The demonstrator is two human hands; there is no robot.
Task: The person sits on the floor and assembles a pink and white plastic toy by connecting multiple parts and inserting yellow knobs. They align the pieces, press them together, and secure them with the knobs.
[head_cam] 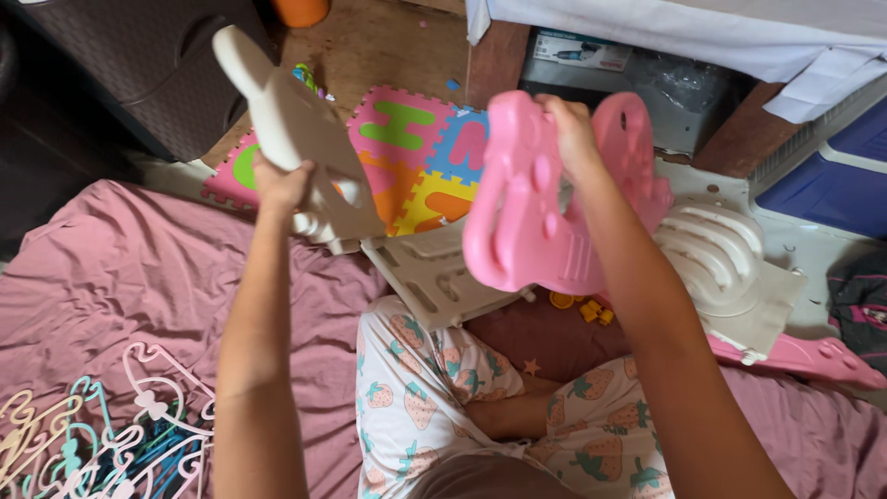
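Left hand (280,185) raised, fingers clamped on cream moulded plastic panel (296,129), right hand (571,139) lifted, fingers wrapped over pink moulded plastic toy piece (531,212), both held above strawberry-print lap, colourful foam letter mat (416,152) on floor beyond, pile of pastel hangers (102,444) on pink bedsheet (120,268)

A pile of plastic hangers (102,434) lies on the pink sheet (120,268); a foam letter mat (416,157) covers the floor beyond.

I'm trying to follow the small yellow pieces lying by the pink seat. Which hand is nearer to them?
Right. The right hand grips the top of the pink plastic seat, directly above the yellow pieces. The left hand holds a beige plastic panel far off to their left.
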